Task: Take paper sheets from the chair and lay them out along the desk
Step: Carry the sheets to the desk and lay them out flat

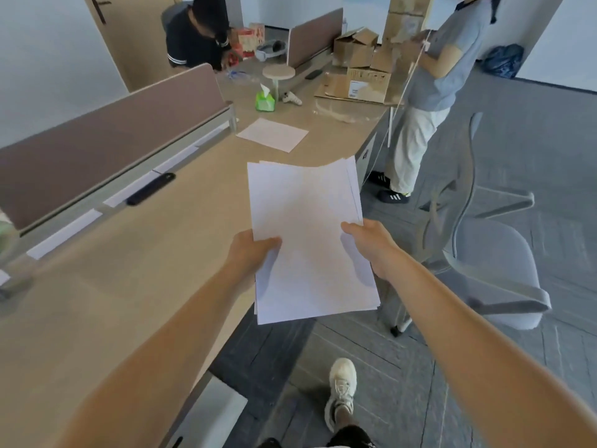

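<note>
- Desk (pixel 129 270) running along the left; one sheet (pixel 273 134) already lying flat near its far right edge, well apart from the hands.
- Left hand (pixel 252 253) gripping the stack's left edge, thumb curling over the top, fingers hidden beneath.
- Stack of sheets (pixel 307 240) hanging in the air over the desk's near right edge, slightly fanned, not touching the desktop.
- Right hand (pixel 371 247) pinching the stack's right edge, thumb on top.
- Chair (pixel 494 263) standing off the desk's right edge.
- Judging: laying-out step underway. Next move calling for one hand peeling off the top sheet while the other is supporting the rest, then placing it flat, nearer than the laid sheet.
</note>
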{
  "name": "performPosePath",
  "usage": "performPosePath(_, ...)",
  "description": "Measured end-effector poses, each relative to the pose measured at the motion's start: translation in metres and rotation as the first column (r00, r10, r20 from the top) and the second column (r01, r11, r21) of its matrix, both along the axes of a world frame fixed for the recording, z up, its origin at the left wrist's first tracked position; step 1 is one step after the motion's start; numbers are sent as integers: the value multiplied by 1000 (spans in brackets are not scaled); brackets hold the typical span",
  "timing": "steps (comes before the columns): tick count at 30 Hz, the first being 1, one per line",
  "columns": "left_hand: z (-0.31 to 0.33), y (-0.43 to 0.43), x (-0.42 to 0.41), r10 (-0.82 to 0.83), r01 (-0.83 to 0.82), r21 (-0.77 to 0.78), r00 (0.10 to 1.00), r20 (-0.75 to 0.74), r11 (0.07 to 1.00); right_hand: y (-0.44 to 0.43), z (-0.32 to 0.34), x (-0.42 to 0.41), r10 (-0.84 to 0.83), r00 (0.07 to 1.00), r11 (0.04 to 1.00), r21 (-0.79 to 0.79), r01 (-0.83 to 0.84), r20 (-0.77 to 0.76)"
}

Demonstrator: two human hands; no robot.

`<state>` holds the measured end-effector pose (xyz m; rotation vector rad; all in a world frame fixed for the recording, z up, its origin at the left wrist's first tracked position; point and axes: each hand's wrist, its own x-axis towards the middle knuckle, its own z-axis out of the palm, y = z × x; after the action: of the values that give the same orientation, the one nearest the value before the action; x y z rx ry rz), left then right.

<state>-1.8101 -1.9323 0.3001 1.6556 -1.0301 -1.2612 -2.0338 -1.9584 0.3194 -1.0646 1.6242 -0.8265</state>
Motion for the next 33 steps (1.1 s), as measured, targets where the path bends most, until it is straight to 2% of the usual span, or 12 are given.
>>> performPosePath(6,-10,-130,1,73,-73,16,997,-22,997,-150,-12,3,72,988,995,53,-80,135)
performPosePath(10,-16,-187,12,207,-207,7,976,-74,978,-239,-13,28,194,973,975,87,-205,122)
performPosePath(14,-37,-242,37,349,-343,75,887,-303,936,-312,-20,63,306,948,943,111,-315,89)
performPosePath(17,-51,-291,67,308,-293,97,879,-364,951,-368,-31,89,402,913,908,96,-407,67)
performPosePath(19,-60,-323,86,288,-265,113,877,-385,958,-403,-36,106,422,901,897,95,-431,106)
performPosePath(22,-72,-357,105,347,-338,99,843,-412,936,-443,-45,128,483,868,861,118,-495,114)
performPosePath(25,-84,-378,120,447,-452,85,803,-394,888,-481,-53,148,521,846,840,104,-532,116)
performPosePath(27,-87,-389,130,510,-514,84,794,-331,854,-502,-57,167,530,836,835,83,-544,143)
performPosePath(30,-76,-406,145,554,-566,-12,811,-190,824,-525,-56,199,581,802,814,-85,-574,140)
performPosePath(33,-50,-419,154,550,-555,-182,831,-82,812,-551,-55,226,671,708,740,-260,-621,220)
